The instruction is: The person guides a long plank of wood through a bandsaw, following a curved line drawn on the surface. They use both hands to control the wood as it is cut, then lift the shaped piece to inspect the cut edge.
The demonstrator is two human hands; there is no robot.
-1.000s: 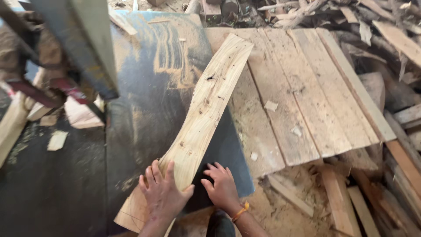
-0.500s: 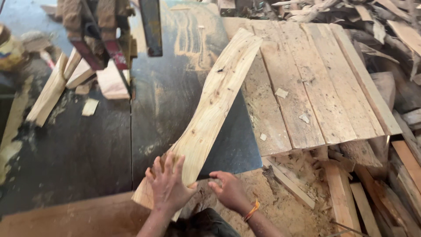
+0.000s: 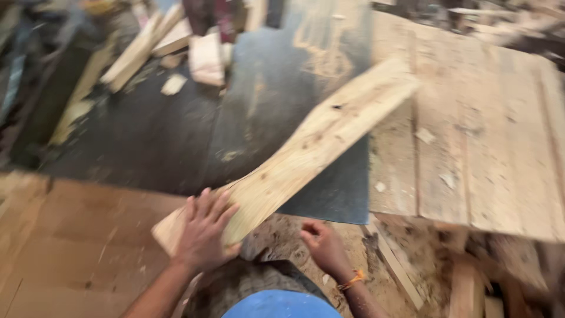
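Note:
A long pale wooden plank (image 3: 312, 150) with wavy edges lies diagonally across a dark metal table (image 3: 176, 129), its far end reaching the plank platform (image 3: 482, 135) at the right. My left hand (image 3: 203, 229) lies flat on the plank's near end, fingers spread, holding it. My right hand (image 3: 323, 247), with an orange band at the wrist, hovers just right of the plank over sawdust, fingers curled and holding nothing. The view is blurred by motion.
Several short wood offcuts (image 3: 170, 53) lie at the back of the dark table. A brown board surface (image 3: 70, 253) fills the lower left. Scrap strips and sawdust (image 3: 412, 271) lie below the platform at the lower right.
The plank's near end has swung left and toward me under my left hand. My right hand has come off the plank. The view has shifted, showing the brown board at left.

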